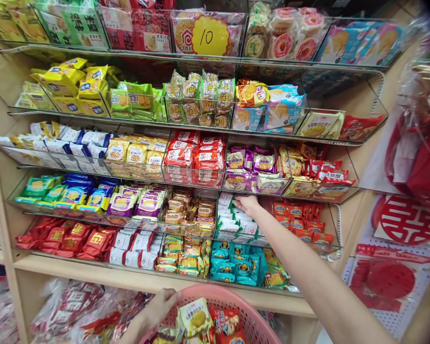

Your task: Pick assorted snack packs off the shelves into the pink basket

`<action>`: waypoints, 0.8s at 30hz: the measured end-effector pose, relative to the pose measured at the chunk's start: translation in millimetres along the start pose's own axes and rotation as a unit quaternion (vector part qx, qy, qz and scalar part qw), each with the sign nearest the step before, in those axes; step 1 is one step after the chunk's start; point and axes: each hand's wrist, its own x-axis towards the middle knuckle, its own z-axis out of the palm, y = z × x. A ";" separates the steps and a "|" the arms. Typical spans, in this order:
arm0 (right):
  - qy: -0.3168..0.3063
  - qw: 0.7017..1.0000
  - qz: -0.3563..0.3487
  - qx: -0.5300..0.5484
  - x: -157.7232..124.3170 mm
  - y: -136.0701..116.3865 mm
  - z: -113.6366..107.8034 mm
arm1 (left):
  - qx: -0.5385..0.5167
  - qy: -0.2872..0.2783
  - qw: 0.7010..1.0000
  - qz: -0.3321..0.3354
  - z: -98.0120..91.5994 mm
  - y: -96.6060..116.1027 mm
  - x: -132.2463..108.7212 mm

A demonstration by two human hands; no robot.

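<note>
My left hand [164, 306] is closed on the rim of a pink perforated plastic basket [197, 292], low in the view. Inside the basket lie several wrapped snacks, among them a cream biscuit packet [195, 316] and a red packet [226, 319]. My right arm stretches up to the shelves. My right hand [247, 205] is over a clear bin of white and green packets [232, 220], its fingers extended leftward at the upper packets. Nothing shows in its grip, though the fingertips are partly obscured.
Tiered clear shelf bins hold many wrapped biscuits; brown packets [189, 210] and orange-red packets [301, 222] flank the white and green ones. The clear front of the purple packets' bin [256, 184] is just above my right hand. Bagged goods [75, 310] lie below; red decorations [390, 277] hang right.
</note>
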 end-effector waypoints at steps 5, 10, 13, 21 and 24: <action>-0.008 0.999 -0.001 -0.038 3.7 2.2 1.2 | 0.009 0.003 1.000 -0.009 -1.6 5.6 -1.7; -0.019 0.999 -0.006 -0.043 2.6 2.8 0.1 | 0.006 0.000 1.000 -0.005 -2.2 7.2 -4.2; -0.030 0.999 -0.011 -0.012 -1.9 1.4 -1.1 | -0.003 -0.005 1.000 -0.007 -2.9 8.1 -6.7; -0.066 0.994 0.005 0.084 -35.3 -9.8 -19.1 | 0.003 0.002 1.000 -0.008 -3.6 11.2 -9.2; -0.073 0.991 0.017 0.110 -61.5 -8.8 -37.6 | 0.003 -0.002 1.000 -0.007 -3.8 10.1 -7.0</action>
